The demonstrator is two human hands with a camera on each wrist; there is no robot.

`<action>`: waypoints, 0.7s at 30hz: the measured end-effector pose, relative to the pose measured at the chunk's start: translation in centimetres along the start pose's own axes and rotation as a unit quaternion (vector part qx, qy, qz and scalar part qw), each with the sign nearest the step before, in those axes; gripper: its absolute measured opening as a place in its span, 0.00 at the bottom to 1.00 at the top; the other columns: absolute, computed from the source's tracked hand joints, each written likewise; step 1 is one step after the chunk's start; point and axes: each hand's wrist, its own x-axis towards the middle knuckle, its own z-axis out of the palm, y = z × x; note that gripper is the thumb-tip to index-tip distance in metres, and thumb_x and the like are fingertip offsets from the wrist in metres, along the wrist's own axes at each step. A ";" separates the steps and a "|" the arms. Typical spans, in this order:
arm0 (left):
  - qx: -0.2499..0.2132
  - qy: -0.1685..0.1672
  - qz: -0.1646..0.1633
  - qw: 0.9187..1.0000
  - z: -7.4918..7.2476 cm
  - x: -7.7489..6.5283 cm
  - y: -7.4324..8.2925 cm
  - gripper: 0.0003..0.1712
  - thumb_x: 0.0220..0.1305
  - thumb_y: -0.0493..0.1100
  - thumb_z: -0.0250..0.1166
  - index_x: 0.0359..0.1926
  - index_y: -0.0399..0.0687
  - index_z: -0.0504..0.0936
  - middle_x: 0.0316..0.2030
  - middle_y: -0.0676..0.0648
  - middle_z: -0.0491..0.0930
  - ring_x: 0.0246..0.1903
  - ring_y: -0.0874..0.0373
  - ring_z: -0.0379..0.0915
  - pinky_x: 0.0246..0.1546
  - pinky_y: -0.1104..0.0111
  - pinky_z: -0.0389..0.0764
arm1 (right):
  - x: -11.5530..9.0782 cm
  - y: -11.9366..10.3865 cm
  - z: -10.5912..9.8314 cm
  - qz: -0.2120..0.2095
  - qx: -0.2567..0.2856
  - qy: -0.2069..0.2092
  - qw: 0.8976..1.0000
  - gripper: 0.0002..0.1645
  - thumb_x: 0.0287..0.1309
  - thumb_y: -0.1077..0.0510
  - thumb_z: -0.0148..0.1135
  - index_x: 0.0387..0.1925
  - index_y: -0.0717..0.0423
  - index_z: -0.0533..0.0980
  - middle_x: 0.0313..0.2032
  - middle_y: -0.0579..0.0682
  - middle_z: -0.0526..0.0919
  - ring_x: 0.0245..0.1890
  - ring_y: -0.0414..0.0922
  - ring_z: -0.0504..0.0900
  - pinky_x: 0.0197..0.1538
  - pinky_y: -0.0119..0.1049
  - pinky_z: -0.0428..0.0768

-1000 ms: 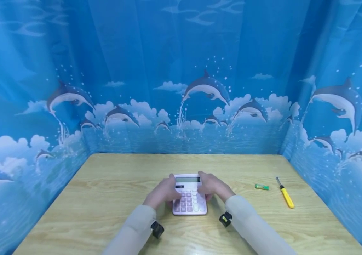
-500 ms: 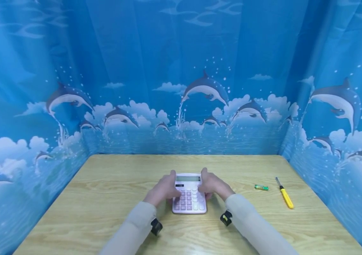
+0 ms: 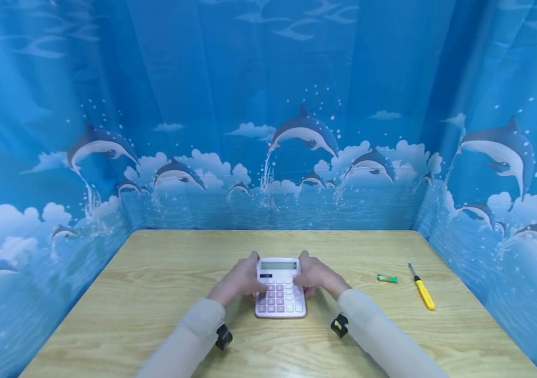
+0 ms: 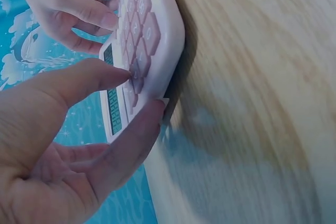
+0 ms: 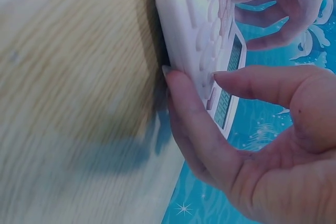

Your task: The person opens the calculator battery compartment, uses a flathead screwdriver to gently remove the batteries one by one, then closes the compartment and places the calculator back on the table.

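Observation:
A pale pink calculator (image 3: 280, 289) lies face up at the middle of the wooden table, its display at the far end. My left hand (image 3: 241, 278) grips its left side. In the left wrist view that thumb rests on the pink keys (image 4: 139, 30) while a finger meets the side edge near the tabletop. On the opposite side my right hand (image 3: 315, 274) grips the calculator's right edge. The right wrist view shows this thumb on the key face, with fingers (image 5: 191, 124) along the side and lower edge.
To the right on the table (image 3: 155, 294) lies a small green battery (image 3: 387, 279). Beyond it is a screwdriver (image 3: 421, 289) with a yellow handle, its tip pointing away. A blue dolphin-print curtain (image 3: 268, 105) surrounds the back and sides.
The left forearm has shifted slightly left and the right wrist slightly right. Both hands keep their grip, and the calculator stays in nearly the same place.

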 end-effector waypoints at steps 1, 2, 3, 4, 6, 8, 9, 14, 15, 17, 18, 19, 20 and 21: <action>0.002 0.001 -0.001 1.000 0.0 0.1 0.0 0.48 0.50 0.36 0.80 0.68 0.33 0.64 0.45 0.35 0.80 0.25 0.53 0.79 0.25 0.64 0.85 | 0.0 0.0 0.0 -0.002 0.003 0.000 1.000 0.40 0.54 0.70 0.67 0.65 0.75 0.58 0.34 0.63 0.78 0.22 0.52 0.85 0.27 0.42 0.87; 0.003 0.002 -0.001 1.000 0.1 0.1 0.0 0.48 0.49 0.36 0.80 0.68 0.33 0.64 0.44 0.35 0.80 0.26 0.53 0.79 0.25 0.64 0.85 | 0.0 0.1 0.0 -0.005 0.003 0.000 1.000 0.39 0.54 0.70 0.67 0.63 0.74 0.59 0.35 0.62 0.78 0.22 0.52 0.85 0.27 0.41 0.87; 0.004 0.004 -0.002 1.000 0.1 0.2 -0.1 0.47 0.49 0.36 0.80 0.68 0.34 0.65 0.44 0.35 0.80 0.26 0.53 0.79 0.25 0.64 0.85 | 0.1 0.2 0.0 -0.008 0.002 0.001 1.000 0.37 0.53 0.69 0.67 0.62 0.73 0.60 0.35 0.62 0.78 0.22 0.52 0.85 0.27 0.41 0.87; 0.005 0.004 -0.003 1.000 0.2 0.2 -0.1 0.47 0.50 0.36 0.80 0.68 0.35 0.65 0.44 0.36 0.80 0.27 0.53 0.79 0.25 0.65 0.85 | 0.1 0.2 0.0 -0.008 0.003 0.001 1.000 0.36 0.53 0.69 0.67 0.61 0.73 0.61 0.35 0.62 0.78 0.22 0.52 0.85 0.27 0.41 0.87; 0.004 0.006 -0.004 1.000 0.3 0.3 -0.2 0.47 0.50 0.36 0.80 0.68 0.36 0.65 0.45 0.36 0.80 0.28 0.54 0.79 0.25 0.65 0.85 | 0.1 0.3 -0.1 -0.008 0.004 0.001 1.000 0.35 0.53 0.69 0.67 0.60 0.72 0.62 0.36 0.62 0.78 0.23 0.52 0.84 0.26 0.41 0.87; 0.002 0.008 -0.002 1.000 0.4 0.4 -0.3 0.47 0.50 0.36 0.79 0.68 0.36 0.65 0.45 0.36 0.80 0.28 0.54 0.79 0.25 0.66 0.85 | 0.2 0.3 -0.1 -0.008 0.003 0.001 1.000 0.34 0.54 0.68 0.68 0.59 0.71 0.62 0.36 0.61 0.78 0.23 0.53 0.84 0.26 0.41 0.87; 0.000 0.010 0.000 1.000 0.4 0.4 -0.3 0.47 0.51 0.36 0.79 0.69 0.36 0.65 0.45 0.36 0.81 0.28 0.54 0.79 0.25 0.66 0.85 | 0.3 0.4 -0.1 -0.007 0.002 0.002 1.000 0.34 0.54 0.68 0.68 0.60 0.71 0.62 0.36 0.61 0.78 0.23 0.53 0.84 0.27 0.41 0.87; -0.011 0.016 0.014 1.000 0.5 0.5 -0.6 0.48 0.50 0.35 0.79 0.69 0.35 0.64 0.43 0.37 0.81 0.29 0.54 0.79 0.25 0.66 0.84 | 0.7 0.5 0.0 -0.004 -0.001 0.001 1.000 0.34 0.56 0.67 0.69 0.60 0.70 0.63 0.36 0.61 0.79 0.24 0.52 0.85 0.27 0.40 0.87; -0.014 0.017 0.016 1.000 0.4 0.5 -0.7 0.48 0.50 0.35 0.79 0.69 0.35 0.64 0.42 0.37 0.80 0.28 0.54 0.79 0.25 0.66 0.84 | 0.8 0.5 -0.1 -0.003 -0.001 0.001 1.000 0.34 0.56 0.67 0.69 0.60 0.70 0.63 0.36 0.61 0.79 0.24 0.52 0.85 0.27 0.40 0.87; -0.021 0.018 0.019 0.999 0.4 0.5 -0.7 0.48 0.49 0.34 0.79 0.69 0.35 0.64 0.40 0.38 0.80 0.28 0.54 0.79 0.25 0.66 0.84 | 1.0 0.5 -0.1 -0.004 -0.001 0.001 1.000 0.33 0.56 0.67 0.69 0.60 0.69 0.64 0.36 0.61 0.79 0.24 0.52 0.85 0.28 0.40 0.87; -0.023 0.018 0.018 0.999 0.3 0.5 -0.8 0.48 0.49 0.34 0.79 0.69 0.35 0.64 0.40 0.39 0.80 0.28 0.53 0.79 0.25 0.66 0.84 | 1.0 0.5 -0.2 -0.005 -0.002 0.001 1.000 0.33 0.57 0.67 0.69 0.60 0.69 0.64 0.36 0.61 0.79 0.24 0.52 0.85 0.28 0.40 0.87; -0.023 0.019 0.017 0.999 0.3 0.6 -0.8 0.48 0.49 0.35 0.79 0.70 0.36 0.64 0.40 0.39 0.80 0.28 0.54 0.79 0.26 0.66 0.84 | 1.1 0.6 -0.2 -0.007 -0.002 0.001 1.000 0.33 0.56 0.67 0.69 0.60 0.69 0.64 0.36 0.61 0.79 0.24 0.52 0.85 0.28 0.40 0.87; -0.024 0.019 0.016 0.999 0.3 0.6 -0.8 0.49 0.49 0.35 0.79 0.70 0.36 0.64 0.40 0.39 0.80 0.28 0.54 0.79 0.26 0.65 0.85 | 1.2 0.6 -0.2 -0.008 0.000 0.002 1.000 0.32 0.56 0.67 0.68 0.59 0.69 0.64 0.36 0.61 0.79 0.24 0.52 0.85 0.28 0.40 0.87; -0.023 0.020 0.014 0.999 0.3 0.7 -0.8 0.49 0.49 0.35 0.79 0.70 0.37 0.64 0.40 0.39 0.80 0.29 0.54 0.79 0.27 0.65 0.85 | 1.2 0.6 -0.2 -0.009 0.000 0.002 1.000 0.32 0.56 0.68 0.68 0.59 0.69 0.64 0.36 0.61 0.79 0.24 0.52 0.85 0.28 0.40 0.87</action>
